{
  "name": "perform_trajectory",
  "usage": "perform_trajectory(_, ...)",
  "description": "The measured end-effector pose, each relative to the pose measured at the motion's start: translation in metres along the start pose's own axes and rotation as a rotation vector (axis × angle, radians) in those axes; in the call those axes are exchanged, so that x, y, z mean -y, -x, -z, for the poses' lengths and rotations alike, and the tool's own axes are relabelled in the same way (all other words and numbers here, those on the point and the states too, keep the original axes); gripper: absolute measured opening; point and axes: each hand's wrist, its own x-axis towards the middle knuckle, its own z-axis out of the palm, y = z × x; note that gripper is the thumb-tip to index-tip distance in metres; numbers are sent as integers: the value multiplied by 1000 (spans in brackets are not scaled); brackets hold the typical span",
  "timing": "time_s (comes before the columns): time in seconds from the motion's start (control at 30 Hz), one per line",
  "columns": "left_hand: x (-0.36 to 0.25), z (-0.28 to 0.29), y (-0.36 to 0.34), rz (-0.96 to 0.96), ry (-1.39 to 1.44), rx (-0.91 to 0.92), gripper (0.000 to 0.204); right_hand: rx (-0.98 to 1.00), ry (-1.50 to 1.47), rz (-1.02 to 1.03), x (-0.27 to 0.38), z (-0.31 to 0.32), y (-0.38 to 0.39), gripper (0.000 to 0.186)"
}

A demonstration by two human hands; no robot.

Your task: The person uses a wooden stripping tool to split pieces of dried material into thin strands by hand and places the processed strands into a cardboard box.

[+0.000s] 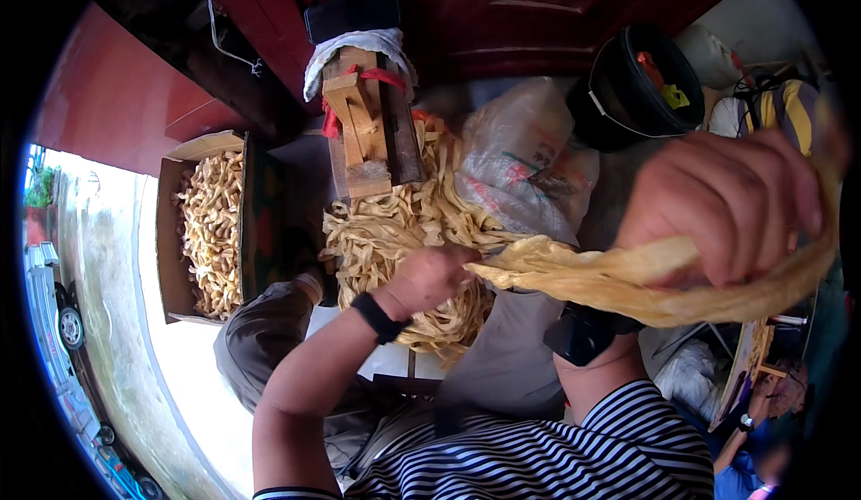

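My left hand [429, 279], with a black band on its wrist, is closed in a pinch on the tip of a long, pale yellow, wrinkled strip [574, 278] that looks like rawhide. Large and close at the right, my right hand [722, 204] wraps round the same strip, which loops past its fingers and blurs toward the edge. Between the hands the strip is stretched across my lap. Below and beyond my left hand lies a tangled heap of similar strips [386, 240]. A wooden bench device [359, 123] with an upright block and red cloth stands behind the heap.
At left, a cardboard box [169, 231] holds many small knotted tan pieces. A clear plastic bag [520, 141] slumps beside the heap, near a black bucket [601, 87]. Dark red panels close off the far side. Another person [749, 455] sits at lower right; vehicles [72, 365] stand outside.
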Motion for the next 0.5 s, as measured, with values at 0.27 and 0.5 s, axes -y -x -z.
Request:
perform_trajectory(0.27, -76, 126, 27, 102, 826, -647, 20, 406, 137, -314, 27, -23, 10, 32)
perform_trajectory(0.5, -154, 143, 70, -474, 683, -807, 31, 434, 315, -749, -47, 49, 14, 57)
